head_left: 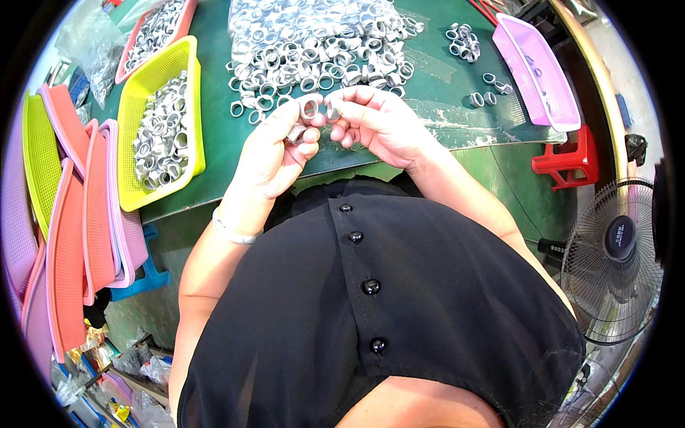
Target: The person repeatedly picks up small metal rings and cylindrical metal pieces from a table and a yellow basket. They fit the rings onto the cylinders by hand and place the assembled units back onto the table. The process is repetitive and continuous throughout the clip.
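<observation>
Above the near edge of the green table, my two hands meet. My left hand is closed and pinches a grey metal-looking ring by its rim. Another grey ring sits among its lower fingers. My right hand, also closed, pinches a grey ring between thumb and forefinger, turned so its opening barely shows. Both pinched rings are close together. Just beyond my fingers lies a large heap of similar rings, its far part under clear plastic.
At left, a yellow-green basket holds many rings; a pink basket behind holds more. Stacked baskets stand beside the table. To the right are small ring groups, a lilac basket, a red stool and a fan.
</observation>
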A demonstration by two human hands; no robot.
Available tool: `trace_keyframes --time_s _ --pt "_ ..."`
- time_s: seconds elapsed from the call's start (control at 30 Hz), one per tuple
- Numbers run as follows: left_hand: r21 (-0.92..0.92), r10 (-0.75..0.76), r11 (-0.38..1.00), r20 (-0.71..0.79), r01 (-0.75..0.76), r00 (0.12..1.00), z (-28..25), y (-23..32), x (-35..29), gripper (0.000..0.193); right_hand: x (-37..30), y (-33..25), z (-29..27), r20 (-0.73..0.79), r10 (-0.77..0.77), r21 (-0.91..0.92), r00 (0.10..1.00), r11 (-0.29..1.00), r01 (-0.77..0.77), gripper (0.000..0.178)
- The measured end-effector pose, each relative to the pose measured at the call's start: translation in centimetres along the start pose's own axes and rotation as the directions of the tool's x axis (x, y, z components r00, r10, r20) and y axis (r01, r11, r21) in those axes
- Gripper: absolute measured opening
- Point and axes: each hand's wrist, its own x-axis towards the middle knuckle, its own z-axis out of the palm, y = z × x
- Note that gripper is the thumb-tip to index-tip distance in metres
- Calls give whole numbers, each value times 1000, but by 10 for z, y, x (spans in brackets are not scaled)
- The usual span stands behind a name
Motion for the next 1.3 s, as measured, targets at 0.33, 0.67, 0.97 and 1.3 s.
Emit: trace_keyframes --time_s 0.33,0.67,0.97,1.3 --pt "455 396 805 65 -381 916 2 -15 -1 20 -1 1 8 36 -148 -251 988 956 153 23" --pt "719 583 456 204 -525 787 -1 -17 0 13 -1 1 9 16 -134 -260 991 956 133 24" --pt "815 618 250 281 -523 734 -5 -17 -2 16 1 3 8 7 -129 -242 992 962 127 22" --pt "876 631 138 282 -463 722 -6 -19 -1 15 2 6 8 -21 -105 -256 994 962 97 22"
